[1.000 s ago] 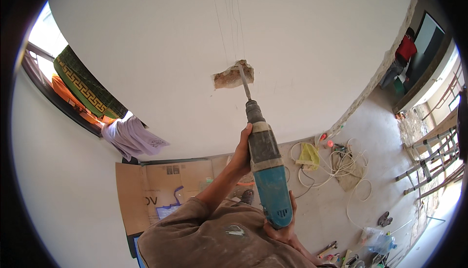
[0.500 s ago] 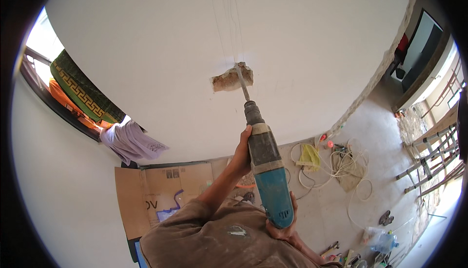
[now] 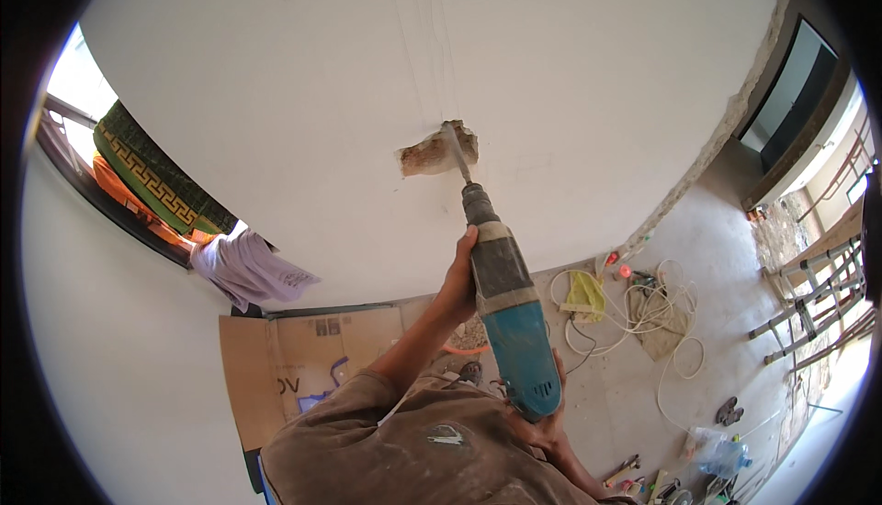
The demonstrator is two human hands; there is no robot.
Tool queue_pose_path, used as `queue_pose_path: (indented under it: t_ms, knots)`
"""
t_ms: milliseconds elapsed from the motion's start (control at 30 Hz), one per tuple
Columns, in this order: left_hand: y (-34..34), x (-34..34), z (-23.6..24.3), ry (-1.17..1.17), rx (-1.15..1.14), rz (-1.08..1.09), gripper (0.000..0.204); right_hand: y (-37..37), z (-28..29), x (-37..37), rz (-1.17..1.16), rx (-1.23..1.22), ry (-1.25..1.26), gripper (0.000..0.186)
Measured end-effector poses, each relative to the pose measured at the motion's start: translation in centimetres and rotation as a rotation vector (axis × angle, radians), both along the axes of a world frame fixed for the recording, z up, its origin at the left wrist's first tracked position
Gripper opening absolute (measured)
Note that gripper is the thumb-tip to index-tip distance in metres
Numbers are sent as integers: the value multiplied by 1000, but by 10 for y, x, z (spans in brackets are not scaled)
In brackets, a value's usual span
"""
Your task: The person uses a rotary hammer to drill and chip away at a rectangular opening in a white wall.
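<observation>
A teal and black hammer drill point(image 3: 514, 330) points away from me at a white wall point(image 3: 303, 137). Its long chisel bit point(image 3: 460, 158) reaches into a rough broken patch point(image 3: 425, 154) where brown masonry shows; the tip lies at the patch's upper edge. My left hand point(image 3: 459, 277) grips the drill's front body from the left, thumb up near the collar. Behind the teal housing, my right hand point(image 3: 546, 424) is wrapped round the rear end, its fingers partly hidden.
Below the wall lie an opened cardboard box point(image 3: 250, 367), looped white cable point(image 3: 634, 321) and a yellow cloth or bag point(image 3: 584, 295). A clear plastic bottle point(image 3: 726, 457) lies lower right, a metal ladder point(image 3: 808, 303) stands farther right. Towels point(image 3: 161, 174) hang at a window opening on the left.
The drill's body and both hands have shifted slightly right, the rear end rising a little. The bit stays in the broken patch. A red shape by the far right doorway is gone from view.
</observation>
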State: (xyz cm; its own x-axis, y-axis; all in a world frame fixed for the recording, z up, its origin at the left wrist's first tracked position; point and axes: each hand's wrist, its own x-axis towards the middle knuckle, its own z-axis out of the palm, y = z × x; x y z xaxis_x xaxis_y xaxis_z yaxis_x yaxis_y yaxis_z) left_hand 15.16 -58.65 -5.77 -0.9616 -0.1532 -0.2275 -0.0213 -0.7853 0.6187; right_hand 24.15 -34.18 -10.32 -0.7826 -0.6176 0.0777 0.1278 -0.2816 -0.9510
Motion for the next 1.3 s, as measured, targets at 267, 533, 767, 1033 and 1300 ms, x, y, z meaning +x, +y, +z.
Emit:
queue_pose_path:
  t_ms: [267, 533, 767, 1033, 1300]
  knots:
    - [35, 16, -4, -62, -26, -4, 61, 38, 0, 22, -31, 40, -31, 107]
    - [41, 16, 10, -22, -49, 7, 62, 42, -7, 21, -22, 44, -11, 108]
    - [28, 1, 22, 28, -56, -23, 60, 26, 17, 2, -43, 114, 367, 108]
    - [25, -6, 32, 12, -41, 35, 60, 18, 52, -9, -43, 130, 202, 107]
    - [10, -19, 37, 98, -80, 18, 61, -3, 48, -20, -60, 68, 115, 102]
